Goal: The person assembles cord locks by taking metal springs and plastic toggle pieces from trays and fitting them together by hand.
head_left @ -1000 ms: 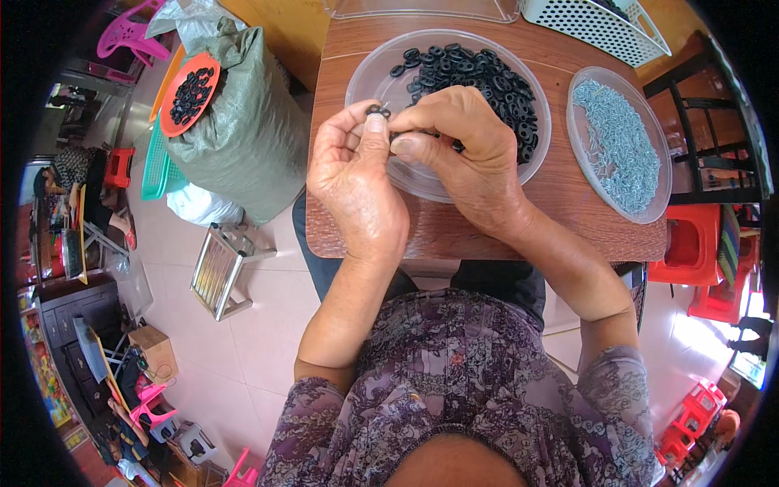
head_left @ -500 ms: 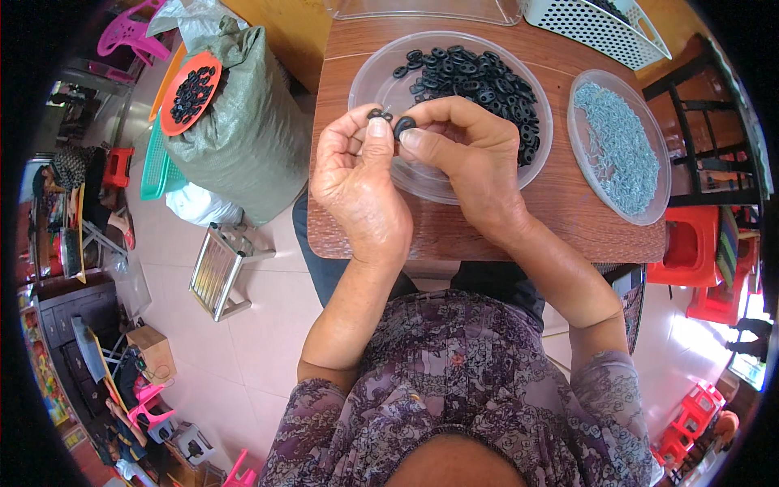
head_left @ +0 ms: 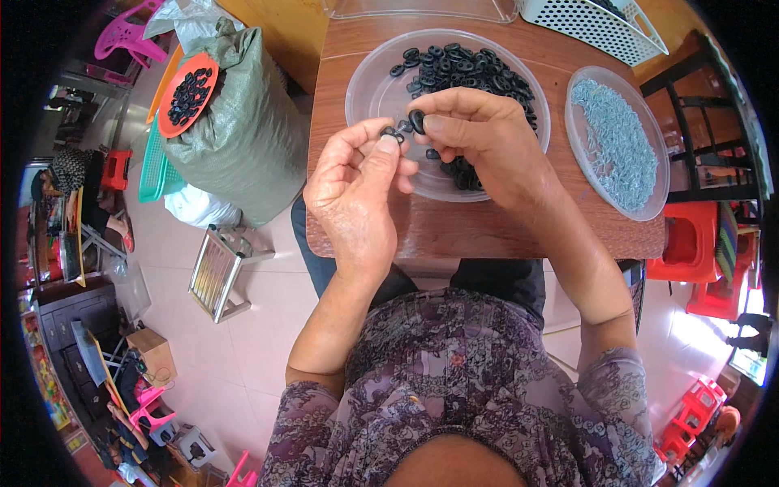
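My left hand [head_left: 357,187] pinches a small black looped piece [head_left: 392,132] between thumb and fingertips, over the near left part of a clear round tub [head_left: 376,85]. Right beside it, my right hand [head_left: 499,146] holds a black oval piece [head_left: 417,121] between thumb and forefinger. The two pieces are close together; whether they touch I cannot tell. A heap of similar black oval pieces [head_left: 466,69] fills the far and right part of the tub, partly hidden by my right hand. Thin pale blue pieces [head_left: 614,146] lie in a shallow clear dish to the right.
The tub and dish stand on a brown wooden table [head_left: 333,81]. At its back right is a white perforated basket [head_left: 596,36]. On the left, an orange-red plate [head_left: 173,122] of black pieces rests on a grey-green sack [head_left: 243,154]. A metal stool [head_left: 217,272] and red stools [head_left: 686,239] stand around.
My right hand has drawn up and to the right with its black piece, opening a small gap. My left hand has lowered slightly, its small piece still pinched.
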Demonstrator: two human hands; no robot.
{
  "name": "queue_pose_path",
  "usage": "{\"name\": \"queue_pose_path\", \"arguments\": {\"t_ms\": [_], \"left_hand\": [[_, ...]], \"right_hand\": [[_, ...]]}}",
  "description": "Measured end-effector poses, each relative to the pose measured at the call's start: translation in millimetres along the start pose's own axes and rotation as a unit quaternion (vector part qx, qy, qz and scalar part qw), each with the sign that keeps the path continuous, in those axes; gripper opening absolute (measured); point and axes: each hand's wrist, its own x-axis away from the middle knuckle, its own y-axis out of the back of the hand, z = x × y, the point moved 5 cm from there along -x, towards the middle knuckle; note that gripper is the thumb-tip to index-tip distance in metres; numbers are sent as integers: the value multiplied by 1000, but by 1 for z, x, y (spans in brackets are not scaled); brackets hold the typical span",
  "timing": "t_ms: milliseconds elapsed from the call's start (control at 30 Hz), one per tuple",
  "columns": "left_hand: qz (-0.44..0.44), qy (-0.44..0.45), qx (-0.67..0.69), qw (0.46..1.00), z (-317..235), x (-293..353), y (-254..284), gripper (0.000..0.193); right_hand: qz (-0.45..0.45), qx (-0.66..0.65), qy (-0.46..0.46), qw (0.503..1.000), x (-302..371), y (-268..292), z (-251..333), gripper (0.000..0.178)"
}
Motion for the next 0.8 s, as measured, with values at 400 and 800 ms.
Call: {"name": "queue_pose_path", "arguments": {"t_ms": [400, 800], "left_hand": [[19, -19, -52, 998, -4, 4, -4, 15], [18, -13, -77, 997, -2, 3, -4, 16]], "right_hand": [[25, -3, -25, 999, -3, 3, -3, 19], [14, 64, 33, 997, -4, 3, 0, 17]]}}
